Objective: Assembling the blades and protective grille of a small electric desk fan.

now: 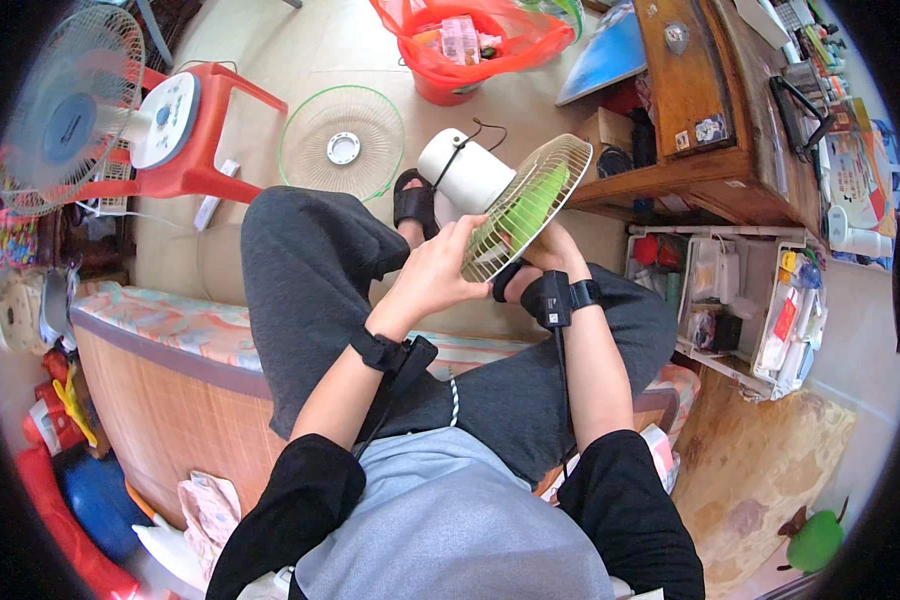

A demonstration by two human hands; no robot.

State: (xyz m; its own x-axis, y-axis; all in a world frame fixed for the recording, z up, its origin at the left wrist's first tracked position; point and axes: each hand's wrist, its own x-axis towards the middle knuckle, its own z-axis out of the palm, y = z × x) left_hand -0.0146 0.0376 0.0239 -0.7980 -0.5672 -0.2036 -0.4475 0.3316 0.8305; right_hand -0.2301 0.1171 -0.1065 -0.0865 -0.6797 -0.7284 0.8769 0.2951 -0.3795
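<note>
Between my knees is an electric fan (467, 172) with a white motor housing, tilted so its open front faces right and down. Its round wire rear guard (484, 250) surrounds green fan blades (536, 205). My left hand (443, 268) grips the guard's near-left edge, fingers on the wires and thumb near the rim. At the front side of the blades is my right hand (556, 252), its fingers mostly hidden behind the blades and guard. A dark cord (460, 150) loops over the housing. A loose front grille (343, 147) with a green rim lies flat on the floor, beyond my left knee.
A second fan (75, 120) stands by a red plastic stool (210, 130) at the far left. A red bin (445, 75) with a bag is at the back. On the right are a wooden desk (710, 165) and a white storage rack (715, 280). A white power strip (216, 195) lies left.
</note>
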